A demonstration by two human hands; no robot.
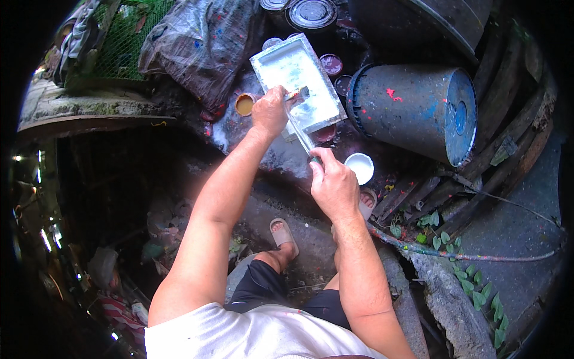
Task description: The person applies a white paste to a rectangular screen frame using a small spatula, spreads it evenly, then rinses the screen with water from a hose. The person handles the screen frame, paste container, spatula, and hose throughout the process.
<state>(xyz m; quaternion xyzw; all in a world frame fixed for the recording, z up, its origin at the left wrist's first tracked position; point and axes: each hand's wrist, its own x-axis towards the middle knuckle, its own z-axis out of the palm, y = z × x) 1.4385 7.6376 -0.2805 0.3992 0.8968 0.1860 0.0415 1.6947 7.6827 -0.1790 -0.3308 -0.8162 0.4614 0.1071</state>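
Observation:
My left hand [270, 112] is closed around a paintbrush [296, 94], whose dark bristle end lies over a shallow rectangular frame [272, 64] with pale, paint-smeared edges. White, wet-looking paint covers much of the frame's inside. Closed on a dark handle, my right hand [335, 182] grips a long, flat metal blade [302, 134] that slants up past the frame's near corner to my left hand. Whether it is a knife or a spatula I cannot tell. Beside my right hand stands a round tub of white paint [359, 168]. A small cup of tan paint [244, 105] sits left of my left hand.
Right of the frame, a paint-spattered dark bucket [412, 107] lies on its side. Lidded cans [311, 13] stand at the back, near a crumpled, stained plastic sheet [200, 51]. A hose [460, 256] and leafy vines [478, 290] run along the lower right.

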